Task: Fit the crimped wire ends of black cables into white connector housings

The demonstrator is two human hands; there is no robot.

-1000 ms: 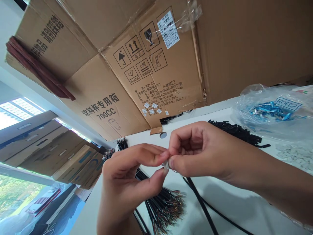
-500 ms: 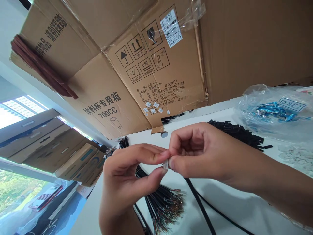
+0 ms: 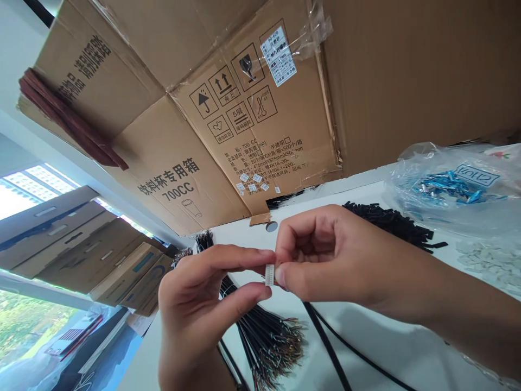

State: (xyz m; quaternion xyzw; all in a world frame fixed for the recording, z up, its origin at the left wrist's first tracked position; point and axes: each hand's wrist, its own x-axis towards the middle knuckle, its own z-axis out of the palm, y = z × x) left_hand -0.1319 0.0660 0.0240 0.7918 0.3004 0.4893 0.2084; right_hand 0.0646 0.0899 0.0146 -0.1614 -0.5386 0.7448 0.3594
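A small white connector (image 3: pixel 269 275) with a row of slots stands upright between the thumb and index finger of my left hand (image 3: pixel 203 298), which grips it at top and bottom. My right hand (image 3: pixel 325 260) is closed in a pinch just to the right of it. A bit of thin coloured wire shows between the connector and the right fingertips; the rest is hidden by the fingers. From below the right hand a black cable (image 3: pixel 325 336) runs down across the white table. Behind my left hand lies a bundle of black cables (image 3: pixel 264 336) with stripped, coloured wire ends.
Large cardboard boxes (image 3: pixel 195 146) stand behind the table. To the right lie a pile of short black tubes (image 3: pixel 391 225), a clear bag (image 3: pixel 456 184) with blue pieces, and scattered small white pieces (image 3: pixel 488 260). More boxes (image 3: pixel 77 239) are stacked by the window.
The left index finger and thumb have spread slightly, so more of the white connector shows. Both hands have shifted a little left in view, and the whole scene has moved slightly too.
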